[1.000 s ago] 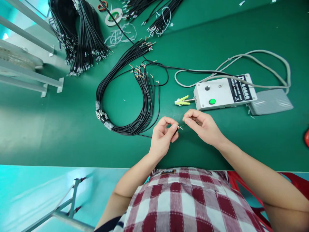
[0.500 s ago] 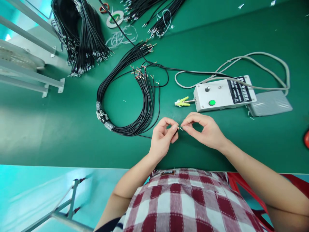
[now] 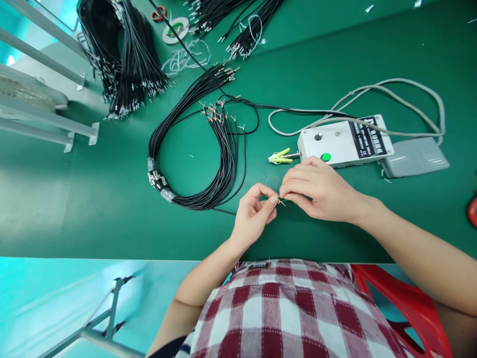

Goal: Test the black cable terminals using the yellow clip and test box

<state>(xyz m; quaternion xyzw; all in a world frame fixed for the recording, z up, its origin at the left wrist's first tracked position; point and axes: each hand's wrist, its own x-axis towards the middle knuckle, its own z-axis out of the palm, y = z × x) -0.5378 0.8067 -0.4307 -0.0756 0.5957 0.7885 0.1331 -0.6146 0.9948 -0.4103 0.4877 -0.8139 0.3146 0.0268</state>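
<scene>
Over the green table (image 3: 112, 214), the left hand (image 3: 255, 214) pinches a cable end (image 3: 282, 202), hiding all but its tiny wires; beside them, the right hand (image 3: 315, 191) bunches its fingertips, whether gripping one I cannot tell.

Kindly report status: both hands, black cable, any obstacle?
Left hand pinching thin black cable near its end. Right hand at its thin splayed wire ends. White rectangular box just beyond, not between hands.

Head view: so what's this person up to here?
The person's left hand pinches a thin wire end that pokes out of its grip; the right hand is close beside it, its contact unclear. A coiled cable bundle lies leftward on the green table, and a white box sits beyond the right hand.
</scene>
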